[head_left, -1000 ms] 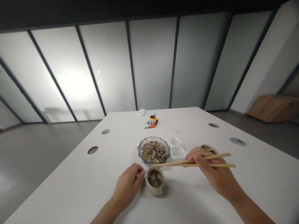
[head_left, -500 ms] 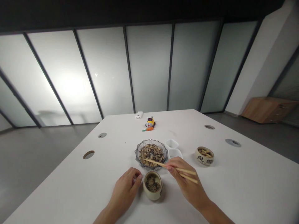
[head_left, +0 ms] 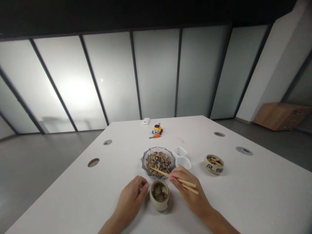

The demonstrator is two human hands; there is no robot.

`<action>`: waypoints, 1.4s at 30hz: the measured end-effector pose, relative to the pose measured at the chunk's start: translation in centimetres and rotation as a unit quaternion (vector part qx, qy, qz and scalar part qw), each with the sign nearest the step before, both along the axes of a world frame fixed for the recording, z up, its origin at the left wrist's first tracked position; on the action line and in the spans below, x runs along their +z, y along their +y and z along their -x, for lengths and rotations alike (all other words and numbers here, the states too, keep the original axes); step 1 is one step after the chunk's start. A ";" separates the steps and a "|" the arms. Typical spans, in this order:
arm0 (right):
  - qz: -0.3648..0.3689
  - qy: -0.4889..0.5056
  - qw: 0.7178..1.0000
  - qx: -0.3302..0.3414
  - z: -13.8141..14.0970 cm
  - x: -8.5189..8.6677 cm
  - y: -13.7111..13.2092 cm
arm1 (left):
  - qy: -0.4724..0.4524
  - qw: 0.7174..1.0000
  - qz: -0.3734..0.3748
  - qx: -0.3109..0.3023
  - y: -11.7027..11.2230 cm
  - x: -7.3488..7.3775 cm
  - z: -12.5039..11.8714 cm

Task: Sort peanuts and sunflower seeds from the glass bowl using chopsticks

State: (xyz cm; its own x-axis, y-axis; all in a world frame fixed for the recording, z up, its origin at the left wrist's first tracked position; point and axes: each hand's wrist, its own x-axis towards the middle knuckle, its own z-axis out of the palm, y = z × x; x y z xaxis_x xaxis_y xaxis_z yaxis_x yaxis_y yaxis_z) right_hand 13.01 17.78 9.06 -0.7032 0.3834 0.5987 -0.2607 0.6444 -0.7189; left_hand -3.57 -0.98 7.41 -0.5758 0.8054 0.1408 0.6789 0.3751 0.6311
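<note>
Chopsticks (head_left: pixel 160 172) slant forward-left, gripped by my right hand (head_left: pixel 193 201), tips at sunflower seeds (head_left: pixel 156 159) in the glass bowl (head_left: pixel 144 162); left hand (head_left: pixel 131 196) curled, hold unclear; tabletop (head_left: pixel 240 185) extends widely rightward.

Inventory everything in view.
glass bowl: 1, clear, table
seeds or husks: many, brown, glass bowl, cup
cup: 1, beige, between hands
small bowl: 1, beige, right side
nuts: several, tan, small bowl
containers: 2, white, by glass bowl
toy vehicle: 1, yellow-grey, far table
slim item: 1, orange-green, by toy vehicle
device: 1, white, far edge
table: 1, white, below
cutouts: 4, mostly grey, table sides
panels: several, frosted, background
cabinet: 1, brown, far right
chopsticks: 2, tan, right hand
left hand: 1, bare, by cup
right hand: 1, bare, on chopsticks
</note>
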 end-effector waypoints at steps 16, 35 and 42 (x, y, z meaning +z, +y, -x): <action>0.214 0.048 0.976 -0.008 -3.9 3.8 4.3 | -0.032 0.999 -0.031 -0.004 -0.3 -0.1 0.3; 0.099 0.025 0.992 -0.076 -2.3 2.1 2.4 | -0.030 0.999 -0.027 0.002 -0.1 0.0 0.2; 0.061 0.013 0.998 -0.011 0.2 0.4 0.0 | -0.031 0.999 -0.029 0.000 -0.1 -0.1 0.2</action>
State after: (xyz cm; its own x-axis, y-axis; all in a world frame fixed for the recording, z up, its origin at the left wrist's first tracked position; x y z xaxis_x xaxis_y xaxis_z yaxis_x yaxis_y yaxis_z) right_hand 12.81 17.73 9.49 -0.6789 0.4695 0.5645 -0.2677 0.5576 -0.7857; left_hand -3.78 -1.09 7.32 -0.5845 0.7970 0.1524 0.6386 0.3360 0.6923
